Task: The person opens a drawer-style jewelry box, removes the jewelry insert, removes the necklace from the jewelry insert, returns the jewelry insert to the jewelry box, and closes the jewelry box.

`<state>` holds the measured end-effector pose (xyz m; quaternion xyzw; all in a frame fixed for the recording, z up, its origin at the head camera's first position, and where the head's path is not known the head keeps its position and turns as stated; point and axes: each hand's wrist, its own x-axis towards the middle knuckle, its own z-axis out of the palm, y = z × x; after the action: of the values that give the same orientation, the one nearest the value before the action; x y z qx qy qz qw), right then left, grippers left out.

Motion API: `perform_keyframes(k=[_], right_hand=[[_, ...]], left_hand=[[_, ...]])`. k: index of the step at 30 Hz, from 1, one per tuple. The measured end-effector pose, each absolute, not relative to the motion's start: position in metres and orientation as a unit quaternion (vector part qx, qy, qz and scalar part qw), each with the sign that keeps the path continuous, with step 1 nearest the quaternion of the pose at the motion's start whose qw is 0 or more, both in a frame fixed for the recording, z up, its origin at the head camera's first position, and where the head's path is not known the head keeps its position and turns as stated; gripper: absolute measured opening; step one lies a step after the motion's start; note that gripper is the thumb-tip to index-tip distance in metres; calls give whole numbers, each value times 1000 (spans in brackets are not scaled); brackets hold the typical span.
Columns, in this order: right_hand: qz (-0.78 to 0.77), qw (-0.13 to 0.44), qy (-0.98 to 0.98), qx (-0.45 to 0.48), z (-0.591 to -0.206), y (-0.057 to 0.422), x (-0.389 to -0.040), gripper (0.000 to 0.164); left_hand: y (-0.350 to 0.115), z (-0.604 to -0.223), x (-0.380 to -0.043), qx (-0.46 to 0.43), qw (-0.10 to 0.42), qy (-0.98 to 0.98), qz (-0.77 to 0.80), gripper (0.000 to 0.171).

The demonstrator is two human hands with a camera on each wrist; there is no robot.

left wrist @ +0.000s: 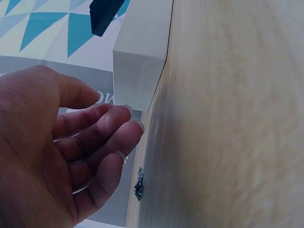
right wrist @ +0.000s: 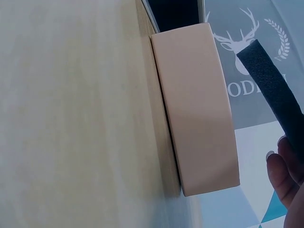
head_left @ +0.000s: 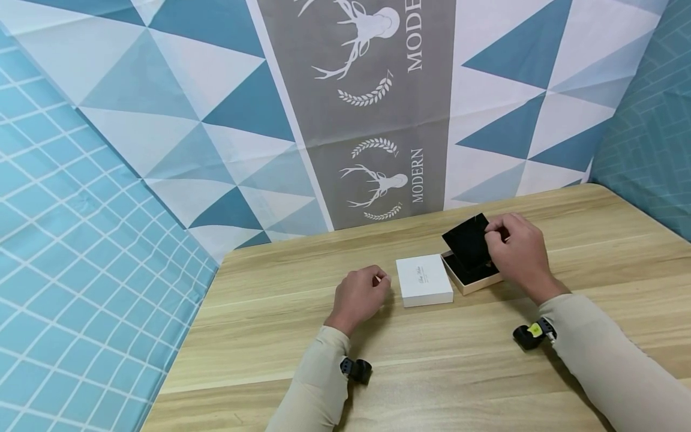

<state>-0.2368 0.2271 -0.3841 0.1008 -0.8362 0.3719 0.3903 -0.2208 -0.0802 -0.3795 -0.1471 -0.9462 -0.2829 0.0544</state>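
Observation:
My right hand (head_left: 518, 249) pinches a black padded insert (head_left: 468, 243) by its edge, holding it tilted up over a small tan box base (head_left: 480, 282) with a dark inside. In the right wrist view the insert (right wrist: 273, 85) shows as a thick, slightly bent slab above the box side (right wrist: 197, 109). Left of the base lies a white box lid (head_left: 423, 279) with small print on top. My left hand (head_left: 360, 295) rests beside the lid with loosely curled fingers and nothing in them. A small glittering piece (left wrist: 138, 184) lies on the table near those fingertips.
The wooden table (head_left: 432, 372) meets a wall hanging (head_left: 378, 120) with deer heads and triangles at its back edge. Blue tile-patterned cloth (head_left: 81, 258) hangs on the left, and another teal cloth (head_left: 648, 138) on the right. Each wrist carries a small black camera (head_left: 356, 371).

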Motion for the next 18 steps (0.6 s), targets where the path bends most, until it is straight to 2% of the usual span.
perform_keyframes(k=[18], right_hand=[[371,324,-867,70,-384,229,-235,17]], left_hand=[[-81,-380,-221,-145,60,-944,-291,18]])
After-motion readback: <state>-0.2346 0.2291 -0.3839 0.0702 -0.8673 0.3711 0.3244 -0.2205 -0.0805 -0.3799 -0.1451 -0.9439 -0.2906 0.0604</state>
